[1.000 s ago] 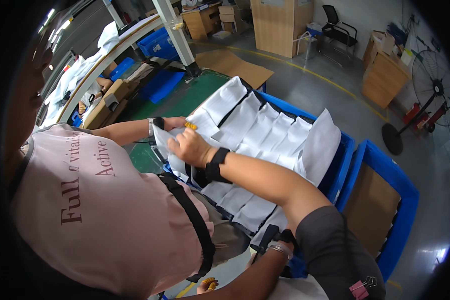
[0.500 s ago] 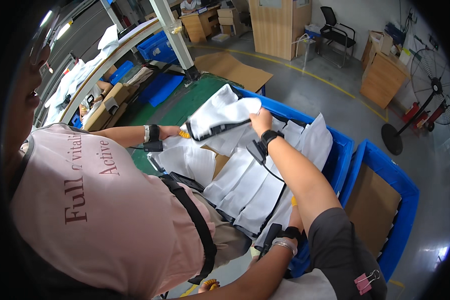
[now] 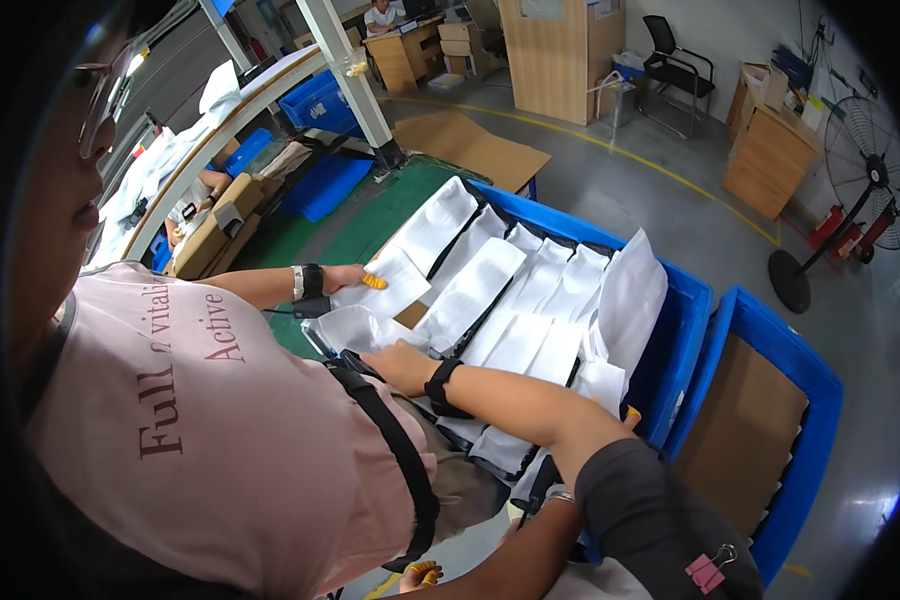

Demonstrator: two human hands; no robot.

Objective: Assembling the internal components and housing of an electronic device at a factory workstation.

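My right hand (image 3: 402, 368), on an arm with a dark grey sleeve and a black wristband, is closed at the near edge of the white fabric pieces (image 3: 360, 328); what its fingertips hold I cannot make out. White pieces with black edges lie in overlapping rows in a blue bin (image 3: 692, 335). A co-worker in pink, at left, rests a hand with yellow finger covers (image 3: 352, 279) on one piece. An arm with a silver bracelet (image 3: 530, 530) passes under mine, its hand mostly hidden. Low down shows another hand with yellow finger covers (image 3: 417, 577). Which one is my left hand I cannot tell.
A second blue bin (image 3: 820, 370) with brown cardboard inside stands at the right. Behind it are a standing fan (image 3: 875, 170) and a wooden desk (image 3: 768, 160). A flat cardboard sheet (image 3: 470, 140) lies beyond the bin. The co-worker's body (image 3: 270, 420) stands close at the left.
The white piece that my right hand and the co-worker's hand were lifting now lies flat with the others. My right hand has come nearer and to the left.
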